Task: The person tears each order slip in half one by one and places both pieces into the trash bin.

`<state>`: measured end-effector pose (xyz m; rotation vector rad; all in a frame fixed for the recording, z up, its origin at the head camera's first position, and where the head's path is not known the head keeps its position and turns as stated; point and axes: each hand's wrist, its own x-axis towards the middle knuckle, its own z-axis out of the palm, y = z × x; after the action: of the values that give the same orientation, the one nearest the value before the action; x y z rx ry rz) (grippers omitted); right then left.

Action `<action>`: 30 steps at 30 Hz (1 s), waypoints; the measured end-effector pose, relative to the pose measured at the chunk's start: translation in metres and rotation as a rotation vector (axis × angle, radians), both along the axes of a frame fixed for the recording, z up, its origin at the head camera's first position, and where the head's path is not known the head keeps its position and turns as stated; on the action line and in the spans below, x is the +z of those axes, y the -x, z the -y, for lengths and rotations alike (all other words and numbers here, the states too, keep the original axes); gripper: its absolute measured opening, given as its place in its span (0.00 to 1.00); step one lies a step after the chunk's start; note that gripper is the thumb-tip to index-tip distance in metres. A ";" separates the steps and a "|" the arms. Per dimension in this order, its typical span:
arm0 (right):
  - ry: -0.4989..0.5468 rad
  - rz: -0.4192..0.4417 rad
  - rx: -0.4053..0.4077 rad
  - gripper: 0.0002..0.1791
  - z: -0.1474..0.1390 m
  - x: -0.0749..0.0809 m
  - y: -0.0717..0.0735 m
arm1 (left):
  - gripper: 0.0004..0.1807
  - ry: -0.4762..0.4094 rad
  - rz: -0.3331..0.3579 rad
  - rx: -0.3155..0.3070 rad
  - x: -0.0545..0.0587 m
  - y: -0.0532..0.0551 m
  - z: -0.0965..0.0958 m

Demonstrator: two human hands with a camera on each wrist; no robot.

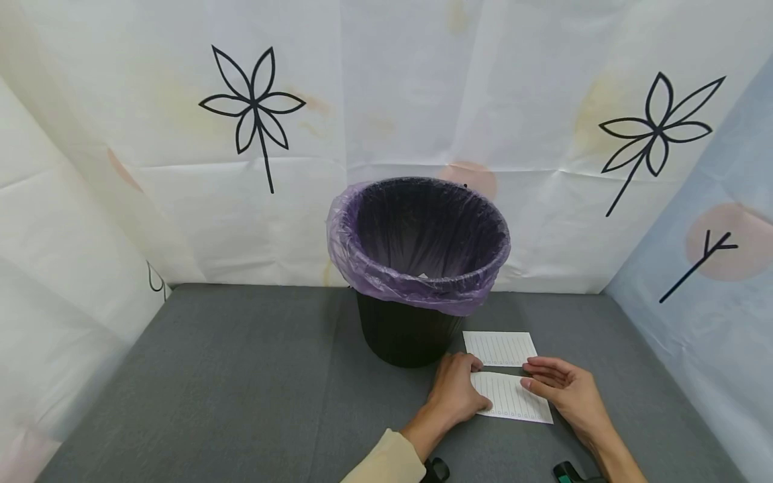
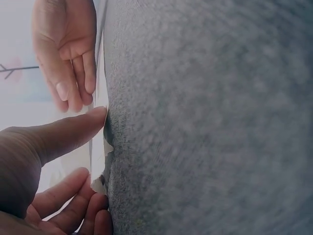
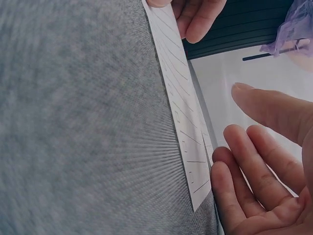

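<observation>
A piece of white lined paper [image 1: 512, 396] lies on the grey table in front of me, its left edge ragged in the left wrist view. My left hand [image 1: 457, 391] holds that edge, thumb [image 2: 83, 128] at the near corner and fingertips towards the far one. Over the paper's right end is my right hand [image 1: 568, 391], fingers loosely bent and thumb [image 3: 269, 110] apart from them, gripping nothing. Just beyond lies a second piece of lined paper [image 1: 498, 347], close to both hands' fingertips.
A black bin [image 1: 401, 329] lined with a purple plastic bag [image 1: 417, 295] stands behind the papers, slightly left. A small white scrap shows inside it. Fabric walls with flower drawings [image 1: 253, 104] close off the back and sides of the grey table [image 1: 241, 382].
</observation>
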<state>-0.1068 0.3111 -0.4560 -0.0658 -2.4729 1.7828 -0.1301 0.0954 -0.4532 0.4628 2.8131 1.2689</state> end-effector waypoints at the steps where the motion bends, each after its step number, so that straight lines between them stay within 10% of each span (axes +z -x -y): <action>1: -0.026 0.000 -0.005 0.28 0.000 0.000 0.000 | 0.27 0.000 0.001 -0.002 0.000 0.000 0.000; 17: -0.345 -0.122 0.112 0.31 0.001 -0.004 0.000 | 0.24 -0.068 0.008 -0.024 -0.002 0.003 0.002; 30: -0.371 -0.147 0.151 0.25 0.003 -0.005 -0.002 | 0.13 -0.114 0.030 -0.033 -0.001 0.006 0.001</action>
<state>-0.1044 0.3077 -0.4607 0.2736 -2.7094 1.2875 -0.1365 0.0948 -0.4538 0.4875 2.7076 1.4226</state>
